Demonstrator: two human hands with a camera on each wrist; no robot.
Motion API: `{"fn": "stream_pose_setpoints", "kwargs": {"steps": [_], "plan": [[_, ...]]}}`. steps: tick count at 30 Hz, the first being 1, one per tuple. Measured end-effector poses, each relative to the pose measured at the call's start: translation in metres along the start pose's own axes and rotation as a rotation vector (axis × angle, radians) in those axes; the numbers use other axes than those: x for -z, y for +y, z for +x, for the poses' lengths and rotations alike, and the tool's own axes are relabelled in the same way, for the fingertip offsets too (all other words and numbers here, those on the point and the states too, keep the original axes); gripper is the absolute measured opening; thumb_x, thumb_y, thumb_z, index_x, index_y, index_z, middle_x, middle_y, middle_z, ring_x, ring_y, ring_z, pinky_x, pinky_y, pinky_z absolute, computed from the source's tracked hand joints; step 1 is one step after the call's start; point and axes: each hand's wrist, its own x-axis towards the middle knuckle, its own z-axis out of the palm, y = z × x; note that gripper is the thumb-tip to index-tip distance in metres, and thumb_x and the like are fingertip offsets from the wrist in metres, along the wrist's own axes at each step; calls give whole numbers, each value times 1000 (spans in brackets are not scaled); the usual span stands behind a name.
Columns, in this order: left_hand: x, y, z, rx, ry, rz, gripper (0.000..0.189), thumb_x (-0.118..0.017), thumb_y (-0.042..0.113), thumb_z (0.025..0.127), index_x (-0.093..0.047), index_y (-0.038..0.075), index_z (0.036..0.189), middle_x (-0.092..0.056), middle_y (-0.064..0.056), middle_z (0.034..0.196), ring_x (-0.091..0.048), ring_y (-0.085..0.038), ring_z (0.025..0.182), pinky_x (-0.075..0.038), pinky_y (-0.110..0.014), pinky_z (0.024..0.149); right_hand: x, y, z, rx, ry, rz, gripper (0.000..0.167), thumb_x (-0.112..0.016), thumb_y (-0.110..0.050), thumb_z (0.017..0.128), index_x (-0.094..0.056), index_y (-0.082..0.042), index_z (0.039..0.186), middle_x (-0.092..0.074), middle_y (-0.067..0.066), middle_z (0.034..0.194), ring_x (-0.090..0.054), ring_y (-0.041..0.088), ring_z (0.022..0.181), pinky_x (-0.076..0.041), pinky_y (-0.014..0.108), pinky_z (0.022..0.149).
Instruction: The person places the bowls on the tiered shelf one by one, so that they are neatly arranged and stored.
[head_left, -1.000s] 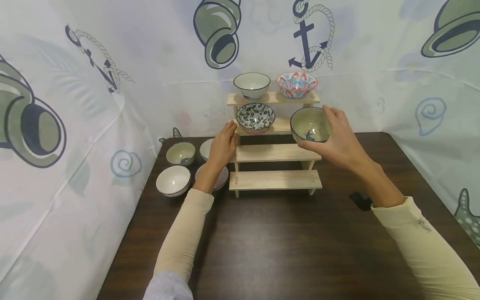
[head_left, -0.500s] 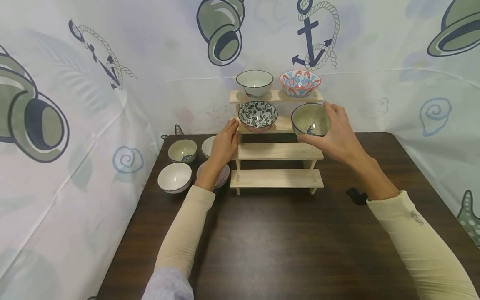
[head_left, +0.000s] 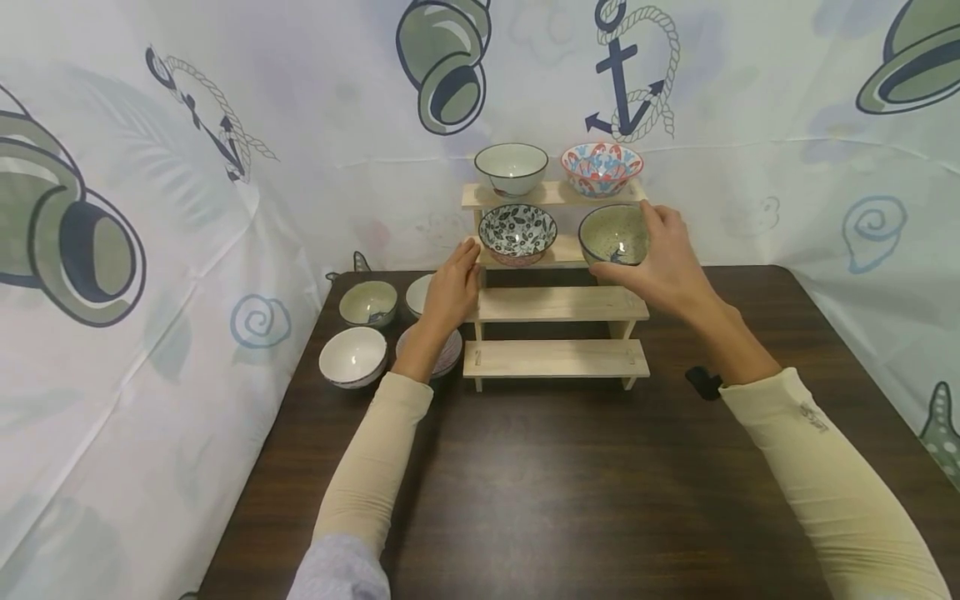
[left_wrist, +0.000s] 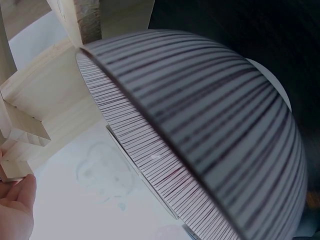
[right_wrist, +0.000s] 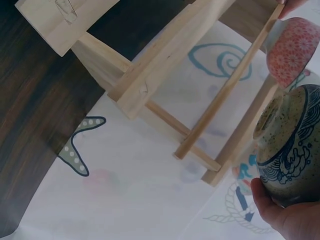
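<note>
My right hand grips a speckled olive-beige bowl by its right side, at the right end of the wooden stand's second-highest shelf. Blue waves decorate its outside in the right wrist view. Whether its foot touches the shelf I cannot tell. My left hand holds the left end of that shelf; its fingers meet the wood in the left wrist view. Beside it on the shelf sits a black-and-white leaf-patterned bowl, reddish outside. The stepped wooden stand has two bare lower shelves.
The top shelf carries a pale dark-rimmed bowl and a red-and-blue patterned bowl. Left of the stand are an olive bowl, a white bowl, a striped bowl and another white one. A patterned cloth hangs behind.
My right hand has carried the speckled bowl slightly left and back over the second-highest shelf, nearer the leaf-patterned bowl. The left hand stays at the shelf's end. The head view has shifted slightly.
</note>
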Motion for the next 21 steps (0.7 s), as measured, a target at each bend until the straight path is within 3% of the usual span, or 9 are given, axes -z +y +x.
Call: {"fn": "stream_pose_setpoints", "kwargs": {"steps": [21], "plan": [[-1,-2,0,-4,3,-3,42,-49,13,109,-51,1,150,-45,-15,161,-41,-33,152,-37,-45,124,-20,9,17,-39,-8,-22,118,-80,-57,80,-17,-2,165,-21,29,165,-29,47,150,-32,67,120]]}}
